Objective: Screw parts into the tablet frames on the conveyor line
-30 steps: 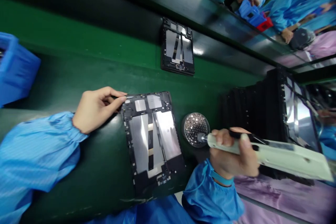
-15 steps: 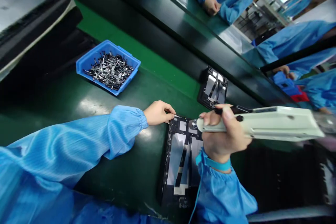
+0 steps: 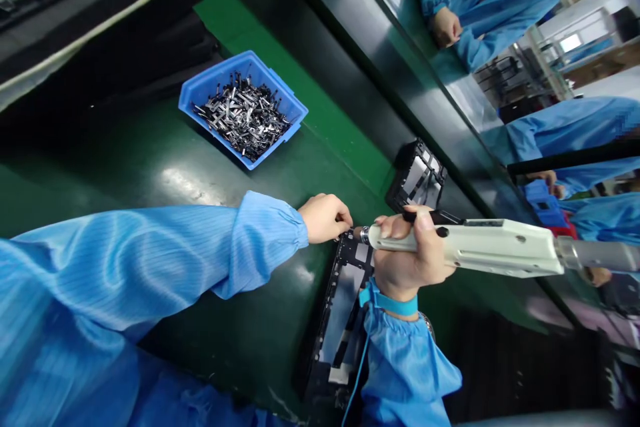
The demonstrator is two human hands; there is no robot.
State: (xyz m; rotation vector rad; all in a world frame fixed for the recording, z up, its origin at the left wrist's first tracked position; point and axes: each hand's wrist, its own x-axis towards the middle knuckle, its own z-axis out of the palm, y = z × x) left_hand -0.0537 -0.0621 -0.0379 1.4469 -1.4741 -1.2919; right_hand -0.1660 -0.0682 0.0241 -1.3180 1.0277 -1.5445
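Electric screwdriver point(image 3: 457, 247) held at the corner of a black tablet frame point(image 3: 340, 310)

The pale green plastic barrel is gripped in a closed fist by the right hand point(image 3: 407, 253), with the metal bit tip point(image 3: 361, 235) directed at the frame's upper corner, just beside the left hand point(image 3: 324, 218). That hand is curled narrowly at the same corner, its fingertips at the frame's edge; whether anything is pinched there cannot be told. The frame, with its foil-covered panels, is laid flat on a glossy green conveyor belt point(image 3: 125, 167) below the right wrist, partly hidden by the hand and a blue sleeve point(image 3: 407, 373). A second black frame point(image 3: 417, 177) is placed just past the screwdriver. Beyond the left hand, well apart, a blue plastic bin point(image 3: 187, 97) is heaped with small metal parts point(image 3: 243, 117).
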